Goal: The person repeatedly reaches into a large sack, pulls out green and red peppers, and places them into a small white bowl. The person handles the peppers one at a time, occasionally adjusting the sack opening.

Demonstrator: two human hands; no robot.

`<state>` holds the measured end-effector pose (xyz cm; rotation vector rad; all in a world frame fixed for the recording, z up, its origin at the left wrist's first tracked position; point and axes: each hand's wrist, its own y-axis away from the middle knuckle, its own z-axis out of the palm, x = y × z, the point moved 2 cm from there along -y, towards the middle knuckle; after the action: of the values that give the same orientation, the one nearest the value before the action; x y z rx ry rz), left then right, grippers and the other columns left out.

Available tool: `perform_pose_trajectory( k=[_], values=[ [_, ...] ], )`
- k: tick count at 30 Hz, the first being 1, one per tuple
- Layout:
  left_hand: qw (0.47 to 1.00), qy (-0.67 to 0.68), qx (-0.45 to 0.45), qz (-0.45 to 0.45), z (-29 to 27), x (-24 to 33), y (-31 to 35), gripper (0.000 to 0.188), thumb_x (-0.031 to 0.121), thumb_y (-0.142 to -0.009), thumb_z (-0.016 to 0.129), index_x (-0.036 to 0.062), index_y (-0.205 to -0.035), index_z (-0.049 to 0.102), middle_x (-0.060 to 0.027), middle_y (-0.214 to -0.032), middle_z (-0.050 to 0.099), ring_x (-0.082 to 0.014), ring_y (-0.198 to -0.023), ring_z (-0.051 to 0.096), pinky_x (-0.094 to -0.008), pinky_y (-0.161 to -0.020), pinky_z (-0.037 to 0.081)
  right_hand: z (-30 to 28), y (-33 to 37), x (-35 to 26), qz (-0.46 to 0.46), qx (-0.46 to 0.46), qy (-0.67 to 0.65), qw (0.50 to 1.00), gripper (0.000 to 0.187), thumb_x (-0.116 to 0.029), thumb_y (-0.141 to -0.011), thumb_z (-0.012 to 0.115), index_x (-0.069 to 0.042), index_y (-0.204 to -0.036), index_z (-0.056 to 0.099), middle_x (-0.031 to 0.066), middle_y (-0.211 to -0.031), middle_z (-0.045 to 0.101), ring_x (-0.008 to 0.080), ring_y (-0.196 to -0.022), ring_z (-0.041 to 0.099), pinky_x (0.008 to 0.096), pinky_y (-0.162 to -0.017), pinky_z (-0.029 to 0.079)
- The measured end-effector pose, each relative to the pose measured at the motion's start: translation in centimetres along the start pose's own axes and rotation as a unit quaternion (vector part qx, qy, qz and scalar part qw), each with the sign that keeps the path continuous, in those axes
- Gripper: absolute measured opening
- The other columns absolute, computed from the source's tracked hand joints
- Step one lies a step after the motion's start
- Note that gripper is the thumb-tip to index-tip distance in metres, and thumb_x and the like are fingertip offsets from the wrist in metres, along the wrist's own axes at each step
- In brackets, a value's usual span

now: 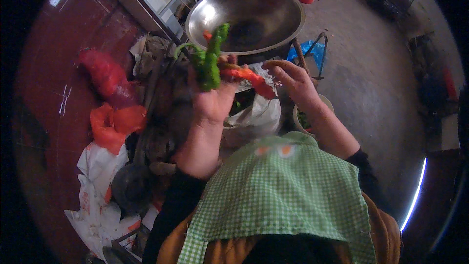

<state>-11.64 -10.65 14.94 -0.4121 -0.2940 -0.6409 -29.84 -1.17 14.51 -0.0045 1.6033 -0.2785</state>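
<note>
Peppers in work: the left hand [215, 101] grasps green peppers [211, 71] and a red pepper [248, 76] above a pale sack [266, 117]; whether the right hand [296, 82], fingers curled alongside, pinches anything, I cannot tell. Seemingly midway: green pieces [303, 120] fill a tub [328, 102]; the handful remains.

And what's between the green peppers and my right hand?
Red pepper, in your left hand, plus that hand's fingers; the head view shows it.

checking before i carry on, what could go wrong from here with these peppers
The long, knobbly green pepper juts above the left hand, so it might slip out of the grip. The long red pepper pokes out sideways toward the right hand and could drop, perhaps into or beside the open white sack below.
</note>
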Motion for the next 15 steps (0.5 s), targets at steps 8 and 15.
perform_pose_trajectory(
  k=[8,15],
  values=[
    [0.997,0.033,0.018,0.065,0.1,2.1,-0.6,0.058,0.055,-0.089,0.054,0.0129,-0.129,0.054,-0.0049,-0.114,0.061,-0.0246,-0.113,0.056,-0.0607,-0.107,0.029,2.3,2.4,1.7,0.149,-0.177,-0.118,0.966,0.036,-0.035,-0.1,0.05,-0.002,-0.103,0.063,-0.0001,-0.075,0.058,0.0079,-0.064,0.049,0.0248,-0.057,0.042],
    [0.994,0.04,0.065,0.074,-0.3,2.5,0.1,0.05,0.046,-0.089,0.056,0.013,-0.126,0.056,-0.006,-0.108,0.061,-0.0232,-0.103,0.059,-0.0584,-0.112,0.023,2.5,2.3,1.2,0.091,-0.143,0.04,0.985,0.026,-0.027,-0.094,0.059,-0.001,-0.096,0.064,0.0008,-0.071,0.056,0.0121,-0.066,0.052,0.0299,-0.06,0.044]
  ],
)
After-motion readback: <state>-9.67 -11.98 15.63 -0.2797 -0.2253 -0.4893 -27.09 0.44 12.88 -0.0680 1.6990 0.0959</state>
